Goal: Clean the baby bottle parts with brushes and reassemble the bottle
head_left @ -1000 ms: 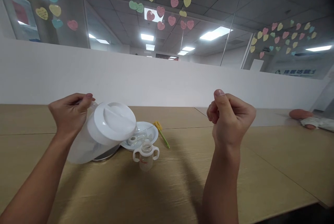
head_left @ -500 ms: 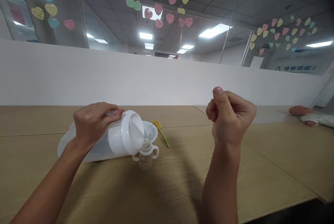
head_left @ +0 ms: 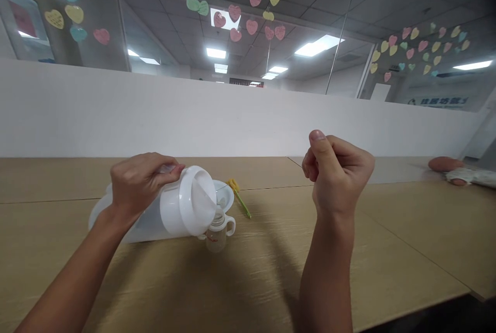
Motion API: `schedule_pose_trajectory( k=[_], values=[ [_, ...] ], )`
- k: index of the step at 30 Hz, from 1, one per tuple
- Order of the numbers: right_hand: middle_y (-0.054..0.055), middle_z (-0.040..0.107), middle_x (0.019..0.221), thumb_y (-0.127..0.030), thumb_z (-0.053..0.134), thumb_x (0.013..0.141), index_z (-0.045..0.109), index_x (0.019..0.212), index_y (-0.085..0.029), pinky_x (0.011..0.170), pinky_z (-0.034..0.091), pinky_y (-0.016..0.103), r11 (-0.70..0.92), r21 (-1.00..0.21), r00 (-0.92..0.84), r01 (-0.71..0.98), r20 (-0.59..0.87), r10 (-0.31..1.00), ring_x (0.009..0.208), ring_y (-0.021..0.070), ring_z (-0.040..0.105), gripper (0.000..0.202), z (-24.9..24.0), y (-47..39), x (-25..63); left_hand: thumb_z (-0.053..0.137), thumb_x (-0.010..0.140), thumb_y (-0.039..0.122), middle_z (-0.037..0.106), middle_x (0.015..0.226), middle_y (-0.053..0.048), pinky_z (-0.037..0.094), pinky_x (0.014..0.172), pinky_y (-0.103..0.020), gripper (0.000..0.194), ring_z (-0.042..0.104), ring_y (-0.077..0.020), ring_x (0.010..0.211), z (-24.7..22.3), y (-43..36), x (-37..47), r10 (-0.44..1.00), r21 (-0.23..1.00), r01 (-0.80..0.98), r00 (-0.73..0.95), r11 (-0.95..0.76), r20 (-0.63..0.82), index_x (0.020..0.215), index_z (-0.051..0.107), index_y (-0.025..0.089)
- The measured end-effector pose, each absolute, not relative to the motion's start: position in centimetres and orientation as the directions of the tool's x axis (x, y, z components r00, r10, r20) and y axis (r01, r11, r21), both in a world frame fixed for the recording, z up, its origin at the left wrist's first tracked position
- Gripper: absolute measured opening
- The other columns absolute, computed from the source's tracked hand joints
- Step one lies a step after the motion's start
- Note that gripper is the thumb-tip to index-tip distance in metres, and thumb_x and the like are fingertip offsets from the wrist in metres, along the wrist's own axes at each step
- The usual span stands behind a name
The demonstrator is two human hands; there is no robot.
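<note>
My left hand (head_left: 141,183) is closed round the handle of a white plastic pitcher (head_left: 170,214), which lies tipped over nearly flat with its spout end to the right. Right by that spout stands an open baby bottle (head_left: 216,237) with two white side handles, upright on the table; the pitcher partly covers its left handle. I cannot make out any liquid flowing between them. My right hand (head_left: 339,178) is raised over the table as a fist, thumb up, apart from everything, and nothing shows in it.
Behind the bottle sits a white bowl (head_left: 228,197) with something pale in it. Beside it lies a yellow-and-green flower-topped stick (head_left: 241,199). A white partition (head_left: 240,121) rises at the table's back edge. Reddish-brown rounded objects (head_left: 445,164) and pale plastic wrap (head_left: 475,177) are far right.
The pitcher has shifted slightly right and down, its spout now closer over the bottle. My right fist has drifted a little left. The bottle has stayed in place.
</note>
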State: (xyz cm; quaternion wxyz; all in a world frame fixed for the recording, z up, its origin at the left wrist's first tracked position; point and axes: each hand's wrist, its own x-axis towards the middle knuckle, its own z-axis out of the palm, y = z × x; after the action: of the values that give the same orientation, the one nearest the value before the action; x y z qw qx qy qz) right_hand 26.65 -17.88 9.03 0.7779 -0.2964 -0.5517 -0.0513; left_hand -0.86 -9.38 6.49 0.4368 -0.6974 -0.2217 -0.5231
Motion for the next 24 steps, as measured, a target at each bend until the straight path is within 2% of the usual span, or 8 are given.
schedule_pose_trajectory(
  k=[24],
  values=[
    [-0.006, 0.032, 0.038, -0.031, 0.057, 0.081, 0.042, 0.043, -0.018, 0.038, 0.019, 0.024, 0.835, -0.375, 0.338, 0.402, 0.909, 0.245, 0.037, 0.0048, 0.029, 0.043, 9.0, -17.97, 26.76, 0.064, 0.079, 0.03, 0.06, 0.049, 0.002, 0.031, 0.044, -0.02, 0.023, 0.05, -0.009, 0.045, 6.53, -9.33, -0.96, -0.183, -0.417, 0.735, 0.382, -0.534, 0.906, 0.061, 0.061, 0.016]
  ],
)
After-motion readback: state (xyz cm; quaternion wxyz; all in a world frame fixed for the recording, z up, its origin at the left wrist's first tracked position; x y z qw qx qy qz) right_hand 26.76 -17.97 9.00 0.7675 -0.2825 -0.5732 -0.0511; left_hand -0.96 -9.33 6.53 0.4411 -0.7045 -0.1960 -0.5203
